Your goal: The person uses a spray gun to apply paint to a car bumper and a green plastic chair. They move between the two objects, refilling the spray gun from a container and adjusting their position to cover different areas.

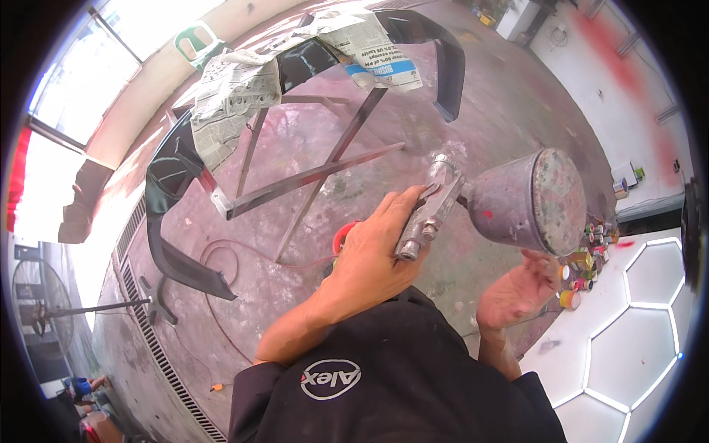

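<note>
My left hand is wrapped round a metal spray gun, worn and paint-stained, in front of my chest. The gun's grey paint cup is tilted onto its side, with its speckled round end toward the right. Just below that end is my right hand, palm up, fingers loosely bent and apart. Its fingertips come close to the cup's edge; whether they touch it I cannot tell. Beyond my hands, a dark car bumper rests on a metal stand, partly covered with newspaper sheets.
A thin reddish hose loops over the stained concrete floor. At left are a standing fan and a floor drain grate. Several paint cans stand at right by a white panel with hexagon lights. A green plastic chair is far left.
</note>
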{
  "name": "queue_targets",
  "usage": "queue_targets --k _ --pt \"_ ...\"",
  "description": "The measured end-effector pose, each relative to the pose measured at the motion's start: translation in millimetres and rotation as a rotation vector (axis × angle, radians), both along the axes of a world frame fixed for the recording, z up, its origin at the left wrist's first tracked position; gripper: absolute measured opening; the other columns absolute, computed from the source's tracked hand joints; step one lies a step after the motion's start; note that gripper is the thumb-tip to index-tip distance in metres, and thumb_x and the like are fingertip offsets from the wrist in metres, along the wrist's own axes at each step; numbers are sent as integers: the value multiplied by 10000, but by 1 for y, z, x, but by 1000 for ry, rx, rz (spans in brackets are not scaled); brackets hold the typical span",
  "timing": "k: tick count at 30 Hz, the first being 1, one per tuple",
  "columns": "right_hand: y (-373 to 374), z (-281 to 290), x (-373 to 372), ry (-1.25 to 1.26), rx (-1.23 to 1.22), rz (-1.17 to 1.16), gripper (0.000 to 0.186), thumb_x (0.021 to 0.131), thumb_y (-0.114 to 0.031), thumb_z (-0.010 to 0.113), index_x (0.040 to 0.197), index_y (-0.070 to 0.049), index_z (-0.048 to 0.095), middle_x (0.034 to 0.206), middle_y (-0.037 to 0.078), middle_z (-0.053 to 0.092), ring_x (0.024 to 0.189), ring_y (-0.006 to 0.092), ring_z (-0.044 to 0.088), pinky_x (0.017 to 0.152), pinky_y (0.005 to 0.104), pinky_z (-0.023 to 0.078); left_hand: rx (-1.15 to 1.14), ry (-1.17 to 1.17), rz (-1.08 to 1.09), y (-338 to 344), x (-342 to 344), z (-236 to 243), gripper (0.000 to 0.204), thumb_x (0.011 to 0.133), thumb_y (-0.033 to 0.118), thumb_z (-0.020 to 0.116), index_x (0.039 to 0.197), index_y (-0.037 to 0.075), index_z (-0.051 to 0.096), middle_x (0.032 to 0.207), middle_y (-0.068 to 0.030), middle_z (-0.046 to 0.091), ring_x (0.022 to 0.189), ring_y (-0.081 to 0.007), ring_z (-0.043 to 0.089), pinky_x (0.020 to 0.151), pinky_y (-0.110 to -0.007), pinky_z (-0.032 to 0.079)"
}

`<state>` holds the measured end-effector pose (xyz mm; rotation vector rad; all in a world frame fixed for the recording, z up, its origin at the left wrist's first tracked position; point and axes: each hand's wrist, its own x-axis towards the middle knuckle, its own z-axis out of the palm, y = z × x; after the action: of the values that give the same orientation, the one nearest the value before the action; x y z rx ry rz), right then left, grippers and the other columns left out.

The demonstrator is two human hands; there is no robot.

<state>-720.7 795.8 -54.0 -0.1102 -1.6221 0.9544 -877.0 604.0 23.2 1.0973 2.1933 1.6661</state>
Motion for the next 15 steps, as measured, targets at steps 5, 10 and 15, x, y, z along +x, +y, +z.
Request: queue_targets --k 5,10,15 --pt "18 77 19 13 92 164 1120 901 -782 617 1573 66 328 1560 247 442 1455 356 450 1214 479 331 -155 -2 84 -11 72 -15 465 919 44 692 1369 -6 589 1063 -182 647 937 -353 648 845 -393 510" --pt "36 78 66 -403 216 526 1042 793 -631 847 1489 49 476 1471 238 541 1352 370 550 1126 467 439 -327 -80 192 -18 151 -32 514 856 11 696 1363 -2 606 1078 -188 677 956 -367 697 849 -401 531" --pt "20 63 110 -654 231 587 861 734 -483 938 1340 33 611 1328 212 643 1214 390 637 1037 483 513 -457 -188 238 -40 225 -51 569 824 42 704 1381 27 588 1125 -195 684 1013 -422 689 847 -457 546"
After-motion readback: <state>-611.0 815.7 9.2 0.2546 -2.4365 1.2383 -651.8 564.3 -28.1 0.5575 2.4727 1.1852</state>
